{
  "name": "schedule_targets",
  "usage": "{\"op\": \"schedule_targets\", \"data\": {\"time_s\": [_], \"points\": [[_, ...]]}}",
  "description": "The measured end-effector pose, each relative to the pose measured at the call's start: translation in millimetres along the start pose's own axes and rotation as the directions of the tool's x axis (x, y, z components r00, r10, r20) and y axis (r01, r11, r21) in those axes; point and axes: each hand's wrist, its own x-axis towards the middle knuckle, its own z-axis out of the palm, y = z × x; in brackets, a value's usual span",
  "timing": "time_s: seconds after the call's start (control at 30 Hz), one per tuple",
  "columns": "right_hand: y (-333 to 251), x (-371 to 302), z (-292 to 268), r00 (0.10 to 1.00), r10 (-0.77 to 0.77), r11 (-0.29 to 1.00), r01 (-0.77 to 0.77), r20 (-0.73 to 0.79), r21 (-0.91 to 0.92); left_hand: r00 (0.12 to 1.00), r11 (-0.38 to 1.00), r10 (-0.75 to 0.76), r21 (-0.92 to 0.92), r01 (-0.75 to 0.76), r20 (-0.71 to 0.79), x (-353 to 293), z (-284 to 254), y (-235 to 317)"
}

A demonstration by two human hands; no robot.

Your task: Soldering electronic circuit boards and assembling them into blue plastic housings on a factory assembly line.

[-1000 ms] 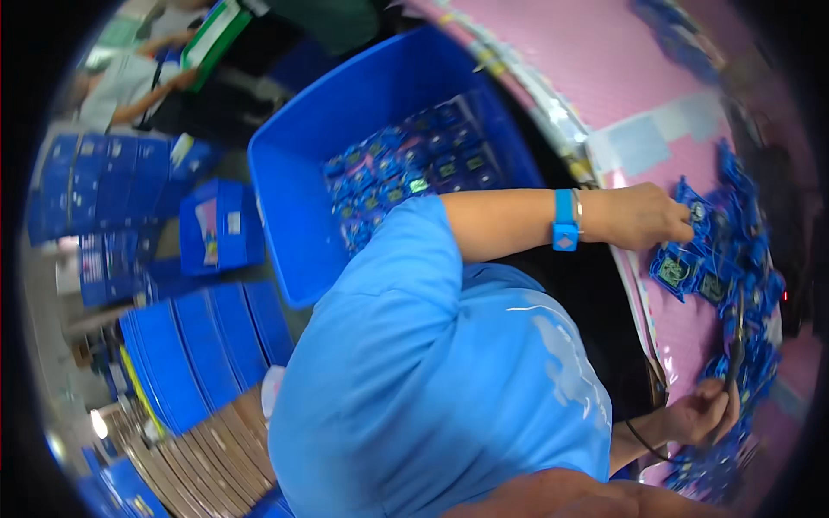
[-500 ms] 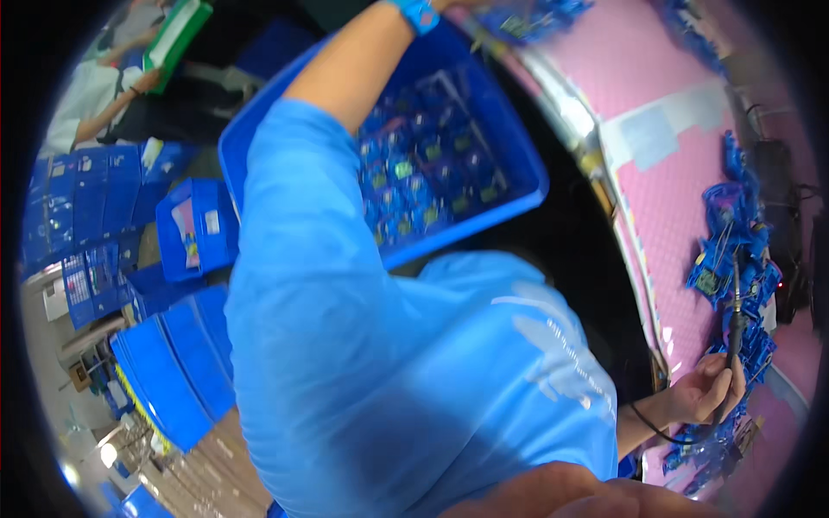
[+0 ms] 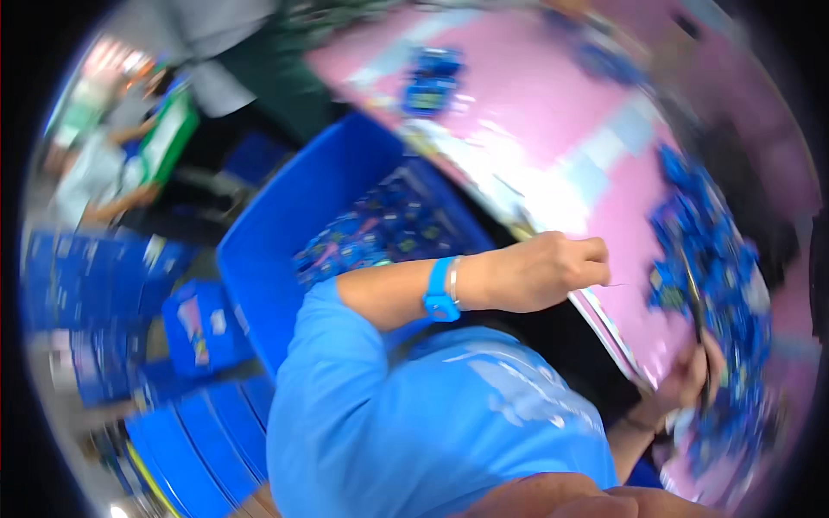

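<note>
My left hand [image 3: 548,272], with a blue watch on its wrist, is raised over the near edge of the pink-topped table [image 3: 509,65]. Its fingers are pinched, and a thin strand of wire [image 3: 617,285] sticks out from the fingertips. At the right, my right hand [image 3: 691,375] is closed around a soldering iron [image 3: 698,302], whose slim metal shaft points away over a pile of blue parts [image 3: 717,250]. The pile is blurred; small green boards seem to show on some parts. Another pair of blue parts [image 3: 429,82] sits at the table's far left.
Left of the table stands a large blue bin [image 3: 285,216] with many blue parts inside. Stacked blue crates [image 3: 194,440] and a smaller blue box [image 3: 203,328] are at the left. Farther off, another person [image 3: 95,186] holds a green-and-white tray [image 3: 168,129].
My left hand has come back from the far table edge toward my body, now pinched. My right hand stays at the pile with the soldering iron. The whole view has shifted.
</note>
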Motion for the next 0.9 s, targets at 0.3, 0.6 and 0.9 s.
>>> {"op": "schedule_targets", "data": {"time_s": [0.3,0.6,0.9], "points": [[-14.6,9.0,-33.2,0.984,-0.146,0.987,0.137,0.107,0.082,0.995,0.988,0.084,0.135,-0.075,-0.056,122.0,69.2,-85.9],[4.2,19.8,-26.7,0.956,-0.182,0.854,0.269,0.229,-0.446,0.991,0.991,-0.124,0.039,0.126,-0.048,151.3,92.3,-95.5],[26.9,13.3,9.2,0.950,-0.150,0.856,0.264,0.274,-0.445,0.875,0.777,-0.318,-0.428,0.461,0.365,131.9,62.7,-108.0]]}}
